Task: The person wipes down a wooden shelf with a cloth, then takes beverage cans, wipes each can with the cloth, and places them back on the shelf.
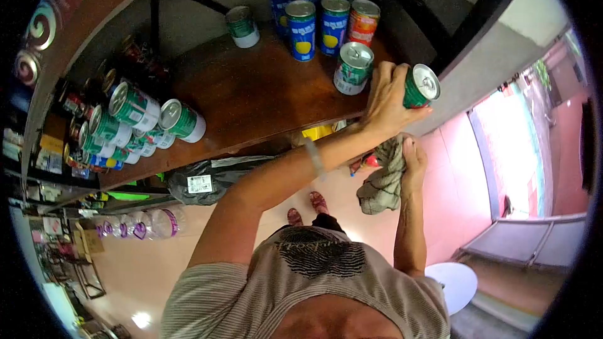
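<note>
My left hand (386,102) reaches across to the shelf's right end, its fingers wrapped around a green drink can (419,88) with a silver top. Close beside that hand, a green and white can (353,69) stands upright on the brown wooden shelf (251,88). Below, my right hand (413,160) grips a crumpled grey-green cloth (384,179) that hangs down in front of the shelf. Behind the near can stand several tall blue cans (301,31) and an orange can (363,22).
Green and white cans (134,108) are stacked at the shelf's left, with darker cans behind. One more green can (242,26) stands at the back. Under the shelf lie a black plastic bag (220,179) and clear bottles (144,224). A round white stool (455,285) is at lower right.
</note>
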Tool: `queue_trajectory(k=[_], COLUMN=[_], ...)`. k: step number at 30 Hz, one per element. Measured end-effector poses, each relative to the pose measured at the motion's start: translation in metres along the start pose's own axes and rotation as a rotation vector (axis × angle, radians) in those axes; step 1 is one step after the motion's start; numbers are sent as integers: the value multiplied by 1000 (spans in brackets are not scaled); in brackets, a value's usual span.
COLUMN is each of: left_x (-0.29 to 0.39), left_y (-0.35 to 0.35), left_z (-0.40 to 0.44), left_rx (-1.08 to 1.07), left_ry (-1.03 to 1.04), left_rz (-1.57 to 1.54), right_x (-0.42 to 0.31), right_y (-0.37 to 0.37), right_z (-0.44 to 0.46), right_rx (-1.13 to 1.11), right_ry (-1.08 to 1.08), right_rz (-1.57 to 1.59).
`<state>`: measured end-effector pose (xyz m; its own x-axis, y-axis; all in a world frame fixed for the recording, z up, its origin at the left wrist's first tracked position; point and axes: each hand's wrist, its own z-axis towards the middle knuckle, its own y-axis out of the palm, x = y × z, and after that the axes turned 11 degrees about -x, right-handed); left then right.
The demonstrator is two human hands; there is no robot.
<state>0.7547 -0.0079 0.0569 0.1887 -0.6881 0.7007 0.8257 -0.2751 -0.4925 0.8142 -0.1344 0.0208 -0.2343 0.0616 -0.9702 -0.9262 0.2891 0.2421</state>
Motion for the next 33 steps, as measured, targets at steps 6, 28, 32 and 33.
queue_trajectory(k=[6, 28, 32, 33], left_x=[-28, -161, -185, -194], left_y=[35, -188, -197, -199], left_z=[25, 6, 30, 34], left_rx=[50, 602, 460, 433], left_ry=[-158, -782, -944, -936], left_rz=[-3, 251, 320, 337], right_x=[8, 20, 2, 0], right_y=[-26, 32, 52, 51], right_z=[-3, 38, 30, 28], right_rx=[49, -186, -246, -250], right_ry=[-94, -121, -146, -181], right_rz=[-148, -370, -310, -328])
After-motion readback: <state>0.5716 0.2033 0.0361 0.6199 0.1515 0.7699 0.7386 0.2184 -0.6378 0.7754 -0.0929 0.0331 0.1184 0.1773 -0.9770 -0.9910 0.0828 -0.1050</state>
